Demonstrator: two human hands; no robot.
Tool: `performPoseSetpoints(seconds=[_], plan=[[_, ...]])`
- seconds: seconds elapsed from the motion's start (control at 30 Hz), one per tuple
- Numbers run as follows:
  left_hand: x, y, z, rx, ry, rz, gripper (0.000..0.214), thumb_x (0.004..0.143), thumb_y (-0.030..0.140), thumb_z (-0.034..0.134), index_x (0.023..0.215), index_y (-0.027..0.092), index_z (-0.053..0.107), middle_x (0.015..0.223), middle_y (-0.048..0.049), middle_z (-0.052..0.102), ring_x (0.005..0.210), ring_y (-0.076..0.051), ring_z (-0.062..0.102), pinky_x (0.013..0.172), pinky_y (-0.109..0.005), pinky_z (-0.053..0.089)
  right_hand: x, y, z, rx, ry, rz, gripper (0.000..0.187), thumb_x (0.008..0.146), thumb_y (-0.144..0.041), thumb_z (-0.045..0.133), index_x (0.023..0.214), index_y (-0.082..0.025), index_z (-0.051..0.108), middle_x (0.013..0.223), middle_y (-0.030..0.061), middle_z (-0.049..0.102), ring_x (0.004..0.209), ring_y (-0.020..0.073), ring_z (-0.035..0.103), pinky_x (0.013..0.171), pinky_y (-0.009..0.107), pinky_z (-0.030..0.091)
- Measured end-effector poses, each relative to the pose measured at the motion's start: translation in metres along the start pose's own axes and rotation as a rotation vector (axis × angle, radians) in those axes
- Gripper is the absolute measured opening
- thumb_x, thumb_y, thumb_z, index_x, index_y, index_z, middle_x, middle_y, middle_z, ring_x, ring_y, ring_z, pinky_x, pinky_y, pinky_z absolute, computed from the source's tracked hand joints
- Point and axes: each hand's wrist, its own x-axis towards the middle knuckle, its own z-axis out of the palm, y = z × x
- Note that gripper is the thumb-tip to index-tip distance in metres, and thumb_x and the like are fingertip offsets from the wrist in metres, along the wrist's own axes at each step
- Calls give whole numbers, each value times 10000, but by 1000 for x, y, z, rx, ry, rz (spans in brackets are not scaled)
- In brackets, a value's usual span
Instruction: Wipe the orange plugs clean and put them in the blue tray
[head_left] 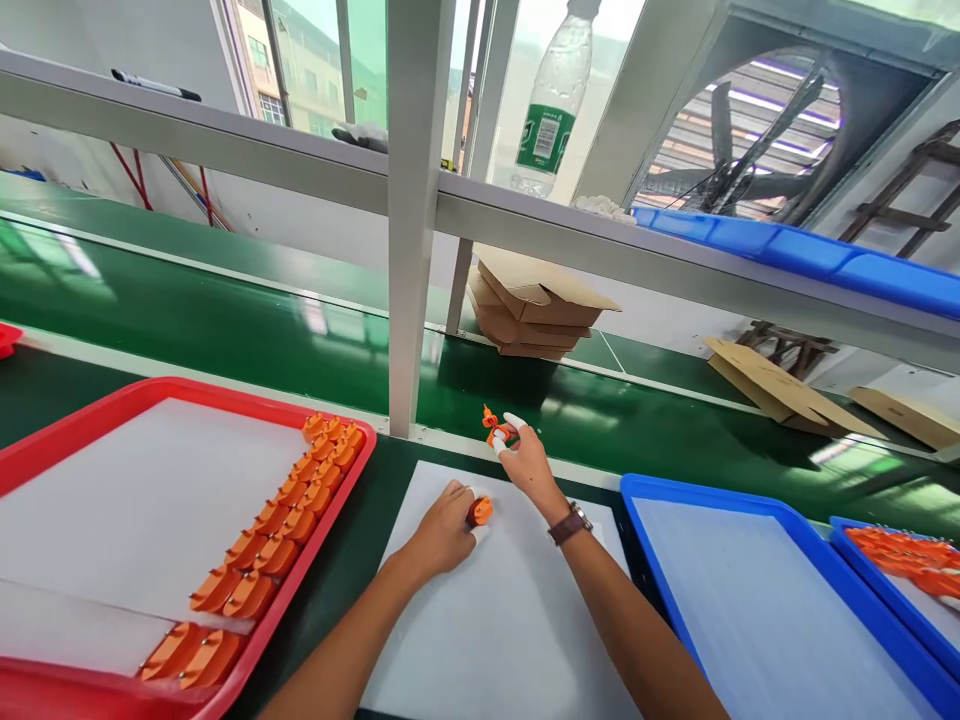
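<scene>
My left hand (445, 527) is closed around an orange plastic part (482, 511), whose rounded end sticks out between thumb and fingers. It is over the white sheet (495, 620) in front of me. Farther forward and to the right, my right hand (525, 460) pinches a small orange plastic piece (495, 432) with a thin upright tip. White covers are on some fingertips of both hands. The two orange parts are apart from each other. How much of the left part lies inside the hand is hidden.
At left, a red tray (161, 390) holds rows of orange parts (277, 520). A blue tray (705, 490) lined with white stands at right, beside another blue tray (844, 525) holding orange pieces. A metal post (412, 220) rises ahead; cardboard boxes (532, 300) are behind it.
</scene>
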Motion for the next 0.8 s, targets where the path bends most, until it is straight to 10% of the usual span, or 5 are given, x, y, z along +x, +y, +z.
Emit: performPoseSetpoints(seconds=[0.27,0.47,0.8], plan=[[2,-6,1,-115,-78,-123,318,757,140,612,1068,194,655,923,-32,516,805,-173,551,744,-294,495,-100,30,-40,-132,-21,-53,483,869,-269,506,1342,-172,499,1156,131,625,1082,295,573,880,462,522],[1,-7,1,-242,-110,-126,494,742,122,631,1217,256,619,1015,-37,558,901,-201,592,792,-306,512,-113,3,-48,-168,12,-284,395,898,-143,420,1274,-181,536,1164,142,592,1040,276,576,828,429,540],[2,-7,2,-200,-175,-108,527,805,125,575,1294,322,570,1064,-33,510,872,-171,561,821,-330,508,-132,0,-22,151,-246,-237,430,905,-110,418,1310,-237,484,1116,75,588,833,188,611,733,342,546]])
